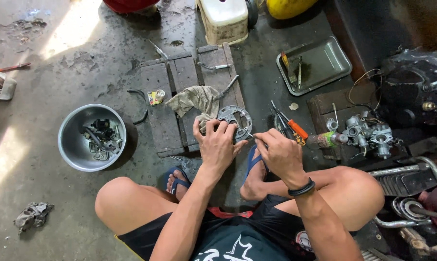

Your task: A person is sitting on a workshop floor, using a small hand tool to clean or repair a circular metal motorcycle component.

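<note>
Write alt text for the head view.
Seen from above, a seated person's left hand grips a round metal plate on a wooden pallet while the right hand works a thin tool at its edge. A metal bowl of parts sits left.

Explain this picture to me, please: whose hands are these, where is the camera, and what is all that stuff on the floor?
The camera sits on a person's head and looks down, so you see their own arms and knees as they sit low over a concrete floor. Their left hand grips a round metal plate resting on a small wooden pallet, next to a rag. Their right hand holds a thin tool whose tip touches the plate's edge; it is too small to identify. To the left stands a metal bowl of small parts. To the right lie an orange-handled tool, a carburetor and a steel tray.
</note>
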